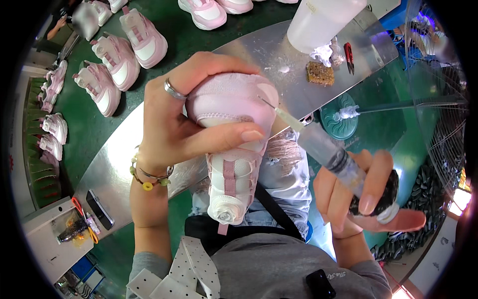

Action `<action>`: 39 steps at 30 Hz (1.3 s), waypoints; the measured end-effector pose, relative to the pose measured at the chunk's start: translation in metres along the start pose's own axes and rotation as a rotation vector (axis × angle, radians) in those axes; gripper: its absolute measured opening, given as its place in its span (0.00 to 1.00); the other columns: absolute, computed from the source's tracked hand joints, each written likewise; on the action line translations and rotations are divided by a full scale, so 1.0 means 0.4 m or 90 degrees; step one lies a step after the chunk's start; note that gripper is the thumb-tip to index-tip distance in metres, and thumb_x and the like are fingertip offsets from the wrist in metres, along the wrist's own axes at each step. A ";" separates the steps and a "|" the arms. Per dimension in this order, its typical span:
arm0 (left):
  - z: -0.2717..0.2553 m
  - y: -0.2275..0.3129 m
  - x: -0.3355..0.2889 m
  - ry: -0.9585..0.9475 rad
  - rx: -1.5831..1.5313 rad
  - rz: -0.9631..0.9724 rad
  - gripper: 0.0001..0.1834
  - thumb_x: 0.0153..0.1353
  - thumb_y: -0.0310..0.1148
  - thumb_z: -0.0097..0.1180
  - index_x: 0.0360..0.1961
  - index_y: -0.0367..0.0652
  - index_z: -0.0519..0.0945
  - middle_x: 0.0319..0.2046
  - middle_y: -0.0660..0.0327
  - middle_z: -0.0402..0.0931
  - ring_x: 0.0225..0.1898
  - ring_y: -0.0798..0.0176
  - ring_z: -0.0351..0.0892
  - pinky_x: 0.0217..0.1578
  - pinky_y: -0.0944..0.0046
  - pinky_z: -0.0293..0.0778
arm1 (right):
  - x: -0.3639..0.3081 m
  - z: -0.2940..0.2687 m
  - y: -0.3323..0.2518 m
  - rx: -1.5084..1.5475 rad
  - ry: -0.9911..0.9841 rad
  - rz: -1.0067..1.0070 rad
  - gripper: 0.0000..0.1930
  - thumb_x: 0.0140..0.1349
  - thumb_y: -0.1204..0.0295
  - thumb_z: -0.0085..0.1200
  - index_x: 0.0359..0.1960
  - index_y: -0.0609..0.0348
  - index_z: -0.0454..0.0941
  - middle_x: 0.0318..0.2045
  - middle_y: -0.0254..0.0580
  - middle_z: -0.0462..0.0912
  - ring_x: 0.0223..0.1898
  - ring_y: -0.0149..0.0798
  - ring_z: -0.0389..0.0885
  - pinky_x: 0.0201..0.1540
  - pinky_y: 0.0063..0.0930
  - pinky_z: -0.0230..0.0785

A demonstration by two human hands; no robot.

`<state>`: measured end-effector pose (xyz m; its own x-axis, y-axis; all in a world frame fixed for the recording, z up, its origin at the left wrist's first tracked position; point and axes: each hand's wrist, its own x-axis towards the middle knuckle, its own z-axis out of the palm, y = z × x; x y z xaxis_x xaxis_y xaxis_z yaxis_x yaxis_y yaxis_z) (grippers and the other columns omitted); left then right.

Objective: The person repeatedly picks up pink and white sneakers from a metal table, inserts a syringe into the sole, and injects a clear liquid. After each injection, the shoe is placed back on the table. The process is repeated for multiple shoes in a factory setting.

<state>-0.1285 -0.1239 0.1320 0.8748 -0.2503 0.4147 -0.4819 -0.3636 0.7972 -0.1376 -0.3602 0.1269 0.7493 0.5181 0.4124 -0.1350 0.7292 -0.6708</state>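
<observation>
My left hand (184,114) grips a pink and white sneaker (234,102) around its toe, fingers over the far side and thumb across the upper. The toe points away from me, and the laced throat with its pink tongue strip hangs toward my lap. A clear syringe (323,144) with a thin needle is held in my right hand (356,192), fingers closed around its barrel. The needle tip lies at the right side of the shoe's toe; whether it touches cannot be told. Something black with a white edge (386,199) is partly hidden in my right palm.
A metal work surface (269,47) bears a translucent plastic bottle (321,22), a brown sponge (320,74) and red snips (349,57). Several matching sneakers (117,62) stand on the green surface. At lower left lie a phone (100,209) and orange-handled scissors (92,233). A fan cage (438,114) is at right.
</observation>
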 end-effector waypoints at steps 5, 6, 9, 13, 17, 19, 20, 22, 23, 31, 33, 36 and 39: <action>0.006 -0.003 0.030 -0.042 0.027 0.021 0.35 0.41 0.41 0.67 0.45 0.26 0.69 0.38 0.47 0.75 0.40 0.56 0.78 0.40 0.61 0.73 | -0.001 -0.029 0.018 0.065 0.012 0.000 0.38 0.47 0.31 0.41 0.30 0.61 0.69 0.14 0.41 0.74 0.11 0.33 0.68 0.17 0.24 0.61; 0.006 -0.007 0.030 -0.038 0.023 0.016 0.35 0.41 0.41 0.67 0.45 0.25 0.69 0.38 0.47 0.75 0.40 0.56 0.78 0.40 0.62 0.73 | 0.001 -0.037 0.020 0.067 0.007 0.003 0.37 0.47 0.31 0.42 0.29 0.61 0.69 0.14 0.40 0.74 0.11 0.33 0.68 0.17 0.24 0.61; 0.004 -0.019 0.041 -0.032 0.006 0.010 0.37 0.40 0.43 0.67 0.45 0.25 0.69 0.37 0.46 0.75 0.39 0.55 0.78 0.40 0.61 0.74 | 0.007 -0.065 0.026 0.065 -0.001 0.002 0.38 0.48 0.31 0.40 0.28 0.61 0.71 0.12 0.40 0.73 0.10 0.32 0.66 0.15 0.24 0.59; -0.007 -0.047 0.039 -0.004 -0.045 -0.037 0.40 0.40 0.50 0.67 0.45 0.24 0.69 0.38 0.46 0.75 0.39 0.54 0.78 0.39 0.60 0.75 | 0.023 -0.115 0.053 0.097 -0.024 0.000 0.39 0.49 0.30 0.36 0.29 0.60 0.71 0.11 0.39 0.72 0.10 0.32 0.64 0.15 0.23 0.57; -0.021 -0.080 0.032 0.028 -0.053 -0.069 0.44 0.40 0.58 0.63 0.44 0.25 0.69 0.37 0.48 0.75 0.39 0.53 0.78 0.39 0.59 0.76 | 0.056 -0.134 0.081 0.014 -0.051 0.020 0.26 0.59 0.39 0.34 0.29 0.50 0.65 0.07 0.33 0.71 0.08 0.29 0.61 0.15 0.18 0.53; -0.026 -0.093 0.030 0.044 -0.044 -0.073 0.47 0.39 0.63 0.61 0.44 0.26 0.69 0.36 0.48 0.75 0.38 0.54 0.79 0.38 0.59 0.76 | 0.065 -0.143 0.085 0.043 -0.072 0.034 0.26 0.58 0.38 0.35 0.29 0.50 0.65 0.07 0.34 0.70 0.08 0.29 0.61 0.15 0.18 0.53; -0.029 -0.097 0.030 0.047 -0.042 -0.072 0.47 0.38 0.64 0.61 0.43 0.26 0.69 0.36 0.48 0.75 0.38 0.54 0.79 0.38 0.59 0.76 | 0.068 -0.146 0.087 0.058 -0.083 0.040 0.27 0.58 0.38 0.35 0.29 0.50 0.65 0.07 0.34 0.70 0.08 0.29 0.61 0.15 0.18 0.54; -0.036 -0.110 0.028 0.048 -0.040 -0.065 0.48 0.37 0.66 0.59 0.43 0.27 0.69 0.36 0.48 0.75 0.37 0.54 0.79 0.38 0.59 0.76 | 0.060 -0.128 0.094 0.084 -0.013 0.027 0.33 0.52 0.34 0.38 0.28 0.58 0.70 0.11 0.38 0.72 0.10 0.32 0.64 0.16 0.23 0.57; -0.034 -0.111 0.027 0.057 -0.045 -0.074 0.48 0.37 0.67 0.59 0.43 0.27 0.70 0.36 0.48 0.75 0.37 0.54 0.79 0.38 0.59 0.76 | 0.053 -0.117 0.098 0.096 0.022 0.020 0.37 0.50 0.32 0.40 0.28 0.61 0.72 0.13 0.40 0.73 0.11 0.33 0.66 0.17 0.25 0.59; -0.027 -0.139 0.016 0.163 -0.110 -0.080 0.41 0.42 0.58 0.60 0.43 0.27 0.71 0.38 0.50 0.75 0.38 0.60 0.78 0.39 0.64 0.74 | -0.006 -0.114 0.127 -0.150 -0.001 -0.019 0.33 0.50 0.35 0.43 0.25 0.58 0.72 0.10 0.36 0.72 0.10 0.32 0.68 0.17 0.23 0.64; -0.034 -0.142 0.008 0.161 0.054 -0.112 0.50 0.43 0.73 0.47 0.44 0.28 0.70 0.35 0.48 0.75 0.38 0.56 0.77 0.40 0.59 0.74 | -0.030 -0.118 0.149 -0.149 0.018 -0.016 0.35 0.48 0.32 0.42 0.25 0.58 0.73 0.10 0.35 0.72 0.09 0.32 0.68 0.17 0.23 0.65; -0.038 -0.168 -0.007 0.220 0.087 -0.109 0.48 0.46 0.72 0.44 0.44 0.28 0.70 0.35 0.49 0.75 0.40 0.56 0.76 0.42 0.60 0.72 | -0.082 -0.144 0.195 -0.078 -0.007 -0.036 0.38 0.50 0.35 0.44 0.34 0.66 0.72 0.20 0.44 0.76 0.13 0.36 0.70 0.16 0.27 0.65; -0.063 -0.209 -0.021 0.220 0.005 -0.071 0.37 0.54 0.60 0.47 0.46 0.31 0.70 0.39 0.53 0.74 0.41 0.62 0.74 0.42 0.65 0.69 | -0.109 -0.160 0.216 -0.015 -0.054 -0.002 0.39 0.53 0.37 0.42 0.46 0.67 0.68 0.25 0.48 0.77 0.15 0.35 0.70 0.15 0.27 0.63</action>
<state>-0.0941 -0.0687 0.0731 0.8863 0.1088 0.4501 -0.3817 -0.3788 0.8431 -0.1405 -0.3484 0.0112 0.6919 0.5522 0.4651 -0.1162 0.7210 -0.6831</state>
